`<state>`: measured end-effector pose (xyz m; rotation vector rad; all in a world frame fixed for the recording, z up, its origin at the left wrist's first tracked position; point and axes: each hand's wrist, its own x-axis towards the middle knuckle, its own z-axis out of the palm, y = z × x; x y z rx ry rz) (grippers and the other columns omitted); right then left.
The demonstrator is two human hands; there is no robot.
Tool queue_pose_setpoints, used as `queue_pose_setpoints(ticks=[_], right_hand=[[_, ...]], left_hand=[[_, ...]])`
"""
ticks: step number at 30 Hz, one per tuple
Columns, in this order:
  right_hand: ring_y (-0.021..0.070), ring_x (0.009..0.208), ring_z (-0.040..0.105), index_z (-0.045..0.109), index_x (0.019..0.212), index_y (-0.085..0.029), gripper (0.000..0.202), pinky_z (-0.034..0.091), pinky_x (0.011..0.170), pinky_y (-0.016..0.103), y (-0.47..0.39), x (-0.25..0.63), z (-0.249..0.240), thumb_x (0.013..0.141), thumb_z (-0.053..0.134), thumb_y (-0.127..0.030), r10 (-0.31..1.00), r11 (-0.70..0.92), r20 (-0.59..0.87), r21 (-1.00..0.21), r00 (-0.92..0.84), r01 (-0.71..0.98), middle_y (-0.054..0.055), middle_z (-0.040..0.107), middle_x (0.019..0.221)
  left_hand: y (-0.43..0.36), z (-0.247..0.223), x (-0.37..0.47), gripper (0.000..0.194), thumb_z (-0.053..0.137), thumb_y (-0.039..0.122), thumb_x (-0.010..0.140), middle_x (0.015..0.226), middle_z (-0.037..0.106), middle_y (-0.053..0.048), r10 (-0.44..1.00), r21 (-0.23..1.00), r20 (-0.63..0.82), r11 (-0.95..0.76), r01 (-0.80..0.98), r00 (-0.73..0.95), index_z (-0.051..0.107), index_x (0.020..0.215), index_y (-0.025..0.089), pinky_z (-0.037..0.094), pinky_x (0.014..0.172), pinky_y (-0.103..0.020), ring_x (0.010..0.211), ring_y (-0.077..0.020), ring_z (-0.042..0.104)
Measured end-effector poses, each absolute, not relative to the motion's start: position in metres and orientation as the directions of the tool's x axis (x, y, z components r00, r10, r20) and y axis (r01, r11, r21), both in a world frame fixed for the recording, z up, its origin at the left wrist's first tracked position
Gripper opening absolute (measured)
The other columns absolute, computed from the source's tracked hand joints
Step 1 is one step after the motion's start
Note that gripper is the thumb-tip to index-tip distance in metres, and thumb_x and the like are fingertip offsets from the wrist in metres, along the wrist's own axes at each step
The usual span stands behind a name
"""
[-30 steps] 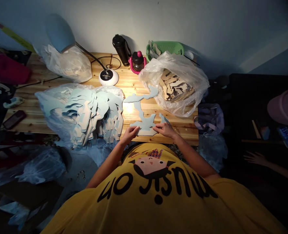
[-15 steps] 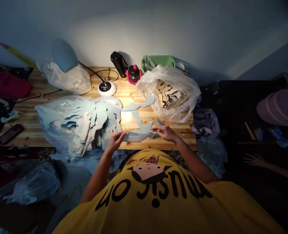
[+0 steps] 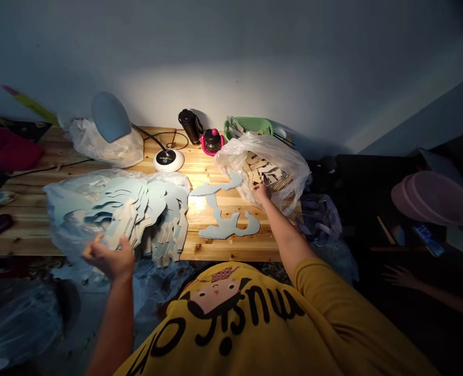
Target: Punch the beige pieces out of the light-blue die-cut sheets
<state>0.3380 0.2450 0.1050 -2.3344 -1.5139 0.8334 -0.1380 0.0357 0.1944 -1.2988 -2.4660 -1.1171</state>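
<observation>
My left hand (image 3: 112,257) is at the near edge of a big stack of pale blue-white cut cardboard pieces (image 3: 153,201), thumb and fingers apart around the end of the stack. The stack lies on a clear plastic bag (image 3: 69,209). My right hand (image 3: 262,192) reaches to the near side of an open plastic bag (image 3: 298,172) of cardboard scraps (image 3: 265,169). Its fingers are drawn together, and what they hold, if anything, is too small to make out. Between my hands, a curvy pale blue cardboard cutout (image 3: 223,227) lies flat on the wooden table (image 3: 211,253).
A desk lamp (image 3: 169,160) lights the table. Behind stand a black flask (image 3: 190,127), a small pink-handled jar (image 3: 212,141) and a green basket (image 3: 251,124). A second filled bag (image 3: 110,146) sits back left. Another person's hand (image 3: 402,275) shows at right.
My hands have parted from the cutout, which now lies on the table. My left hand has gone left to the stack; my right has gone forward to the scrap bag. The view has shifted.
</observation>
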Motion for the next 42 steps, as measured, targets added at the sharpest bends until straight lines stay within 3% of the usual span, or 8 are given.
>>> queue_pose_setpoints(ticks=[8,14,20,26,32,35,38,42], right_hand=[[0.0159,0.069,0.058,0.069,0.088,-0.015,0.016,0.045,0.068,0.024,0.238,0.338,0.092,0.076,0.060,-0.021,0.889,-0.449,-0.329,-0.485,0.319,0.751,0.007,0.069,0.085],[0.0169,0.069,0.059,0.064,0.069,-0.018,0.032,0.043,0.069,0.024,0.204,0.347,0.110,0.089,0.045,-0.033,0.939,-0.344,-0.199,-0.613,0.282,0.712,0.006,0.067,0.071],[0.0123,0.048,0.044,0.050,0.054,-0.020,0.055,0.035,0.050,0.023,0.146,0.360,0.130,0.081,0.046,-0.068,0.907,-0.260,-0.160,-0.941,0.389,0.218,0.002,0.053,0.050],[0.0078,0.041,0.035,0.048,0.059,-0.020,0.055,0.024,0.041,0.022,0.104,0.337,0.167,0.071,0.062,-0.071,0.919,-0.299,-0.318,-0.947,0.231,-0.115,-0.001,0.052,0.051],[0.0113,0.042,0.042,0.051,0.057,-0.020,0.054,0.033,0.046,0.024,0.073,0.323,0.191,0.084,0.051,-0.066,0.946,-0.303,-0.300,-0.953,0.123,0.001,-0.001,0.045,0.044],[0.0161,0.051,0.053,0.064,0.095,-0.019,0.041,0.043,0.055,0.027,0.064,0.328,0.198,0.087,0.054,-0.057,0.969,-0.195,-0.141,-0.941,0.204,0.276,-0.001,0.055,0.054],[0.0210,0.075,0.064,0.062,0.119,-0.020,0.043,0.048,0.072,0.029,0.057,0.328,0.205,0.087,0.061,-0.049,0.998,-0.012,0.031,-0.783,0.059,0.622,0.006,0.068,0.080],[0.0225,0.093,0.065,0.068,0.113,-0.020,0.029,0.045,0.079,0.028,0.053,0.317,0.207,0.098,0.048,-0.035,0.983,0.163,0.025,-0.568,-0.182,0.807,0.012,0.069,0.106]], left_hand=[[0.069,0.182,-0.021,0.038,0.055,0.046,0.085,0.117,0.052,-0.014,0.955,0.679,0.166,0.069,0.731,-0.245,0.064,0.110,0.018,0.054,0.093,-0.044,0.114,-0.0277,0.054],[0.073,0.179,0.023,0.033,0.053,0.045,0.090,0.114,0.058,-0.012,0.999,0.809,0.034,-0.039,0.587,0.019,0.067,0.105,0.019,0.055,0.085,-0.035,0.107,-0.0230,0.061],[0.085,0.184,0.069,0.038,0.056,0.051,0.088,0.106,0.066,-0.012,0.976,0.917,-0.111,0.028,0.398,0.187,0.071,0.102,0.018,0.055,0.073,-0.029,0.088,-0.0197,0.067],[0.112,0.197,0.142,0.047,0.065,0.056,0.082,0.111,0.068,-0.014,0.925,0.969,-0.212,0.158,0.188,0.314,0.069,0.104,0.015,0.055,0.077,-0.030,0.096,-0.0222,0.067],[0.121,0.202,0.167,0.049,0.075,0.059,0.070,0.067,0.064,-0.004,0.882,0.967,-0.220,0.254,-0.029,0.416,0.055,0.077,0.015,0.047,0.052,-0.024,0.055,-0.0126,0.060],[0.116,0.206,0.161,0.052,0.076,0.060,0.067,0.059,0.061,-0.001,0.887,0.922,-0.315,0.370,-0.111,0.338,0.048,0.076,0.017,0.045,0.048,-0.023,0.046,-0.0110,0.056],[0.113,0.212,0.155,0.050,0.078,0.055,0.065,0.058,0.062,-0.002,0.876,0.893,-0.392,0.436,-0.115,0.280,0.046,0.074,0.017,0.046,0.049,-0.022,0.049,-0.0120,0.059],[0.109,0.214,0.149,0.045,0.076,0.051,0.069,0.063,0.065,-0.005,0.880,0.899,-0.411,0.435,-0.056,0.239,0.048,0.074,0.017,0.045,0.049,-0.022,0.057,-0.0149,0.063]])
